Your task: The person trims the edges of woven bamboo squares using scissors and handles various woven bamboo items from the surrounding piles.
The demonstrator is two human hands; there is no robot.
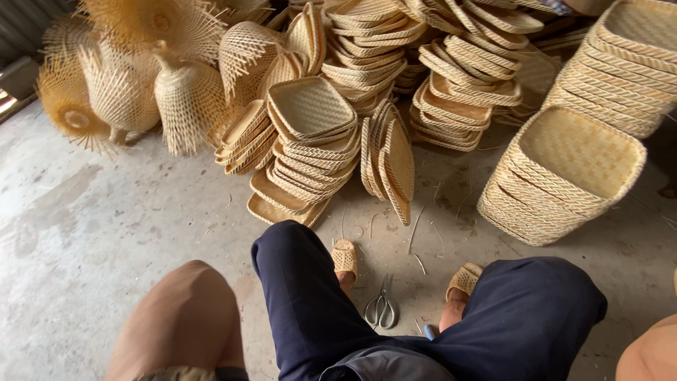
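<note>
Bent knees in dark blue trousers (303, 296) closest, flanked by a bare left arm (183, 317) and the edge of a right arm (652, 353), with both hands cut off below the frame, so finger spread and grip impossible to tell. Steel scissors (381, 305) lying shut on the concrete floor (106, 226) between two woven sandals (345, 257), touched by nothing. Farther off, leaning stacks of shallow woven bamboo trays (310, 141) and half-woven baskets (187, 95) with loose splayed strands.

scissors (381, 305) on floor (106, 226) between feet | stacked woven trays (310, 141) ahead | hands apparently out of frame
</note>
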